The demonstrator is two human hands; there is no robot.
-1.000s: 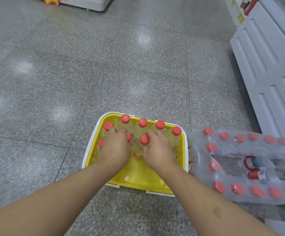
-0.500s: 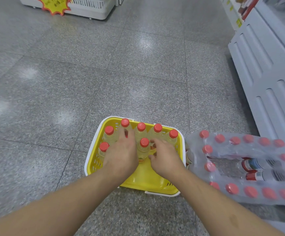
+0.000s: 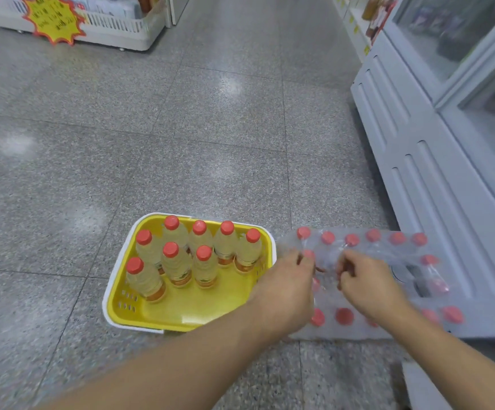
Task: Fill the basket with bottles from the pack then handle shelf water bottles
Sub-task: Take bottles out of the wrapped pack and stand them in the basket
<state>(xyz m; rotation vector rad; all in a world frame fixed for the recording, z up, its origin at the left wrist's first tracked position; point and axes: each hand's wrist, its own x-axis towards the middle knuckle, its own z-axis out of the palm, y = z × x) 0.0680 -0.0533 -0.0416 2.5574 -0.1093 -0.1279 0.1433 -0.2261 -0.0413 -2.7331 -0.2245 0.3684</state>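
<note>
Reaching over the pack (image 3: 370,279) on the floor (image 3: 181,128), the left hand (image 3: 287,291) and right hand (image 3: 370,287) both rest on its clear wrap, fingers curled into the plastic; whether either grip actually pinches the film or a bottle beneath is unclear through the blur. The pack lies just right of the yellow basket (image 3: 181,312), touching its rim. Eight red-capped bottles (image 3: 176,261) stand upright in the basket's far half, apart from both hands.
</note>
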